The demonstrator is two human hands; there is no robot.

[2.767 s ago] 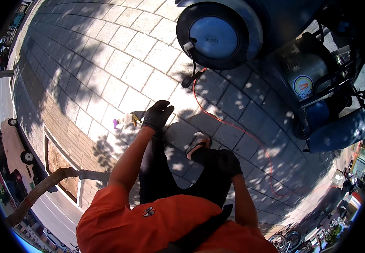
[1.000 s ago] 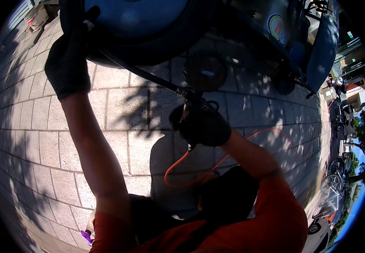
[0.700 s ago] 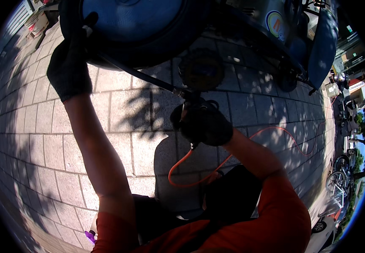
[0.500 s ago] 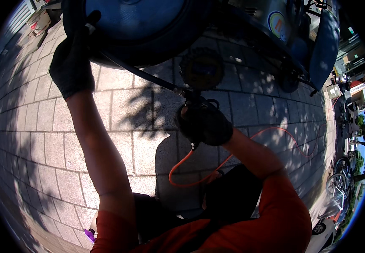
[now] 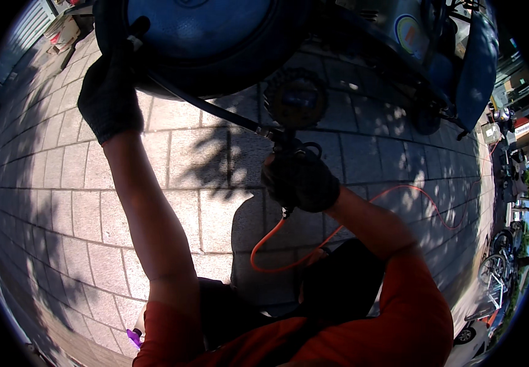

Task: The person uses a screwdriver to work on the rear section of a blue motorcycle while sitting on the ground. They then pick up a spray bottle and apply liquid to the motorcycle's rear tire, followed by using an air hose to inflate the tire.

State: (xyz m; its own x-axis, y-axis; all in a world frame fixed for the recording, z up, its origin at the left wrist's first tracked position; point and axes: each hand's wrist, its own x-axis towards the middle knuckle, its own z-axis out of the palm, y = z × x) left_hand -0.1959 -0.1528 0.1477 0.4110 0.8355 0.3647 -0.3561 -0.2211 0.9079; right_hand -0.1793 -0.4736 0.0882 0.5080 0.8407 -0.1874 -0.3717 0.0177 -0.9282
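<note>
A wheel with a blue-grey disc (image 5: 203,27) and black tyre (image 5: 215,82) fills the top. My left hand (image 5: 111,101), in a dark glove, is closed at the tyre's left side around the air chuck (image 5: 135,41) at the wheel's face; its fingers are partly lost in shadow. From there a black hose (image 5: 206,109) runs down to a tyre inflator. My gloved right hand (image 5: 306,182) is wrapped around the inflator's handle. The inflator's round gauge (image 5: 295,99) stands above that hand, its screen facing up. An orange air hose (image 5: 264,241) leaves the handle's bottom in a loop.
The wheel belongs to a vehicle whose frame and blue panel (image 5: 477,67) reach to the right. Grey paving (image 5: 142,214) lies beneath, sun-patched and shadowed. The orange hose trails off right. Bicycles (image 5: 494,269) and a white car (image 5: 469,336) stand at the far right.
The whole scene has shifted slightly right in the picture. Both hands keep their hold on the chuck and the inflator.
</note>
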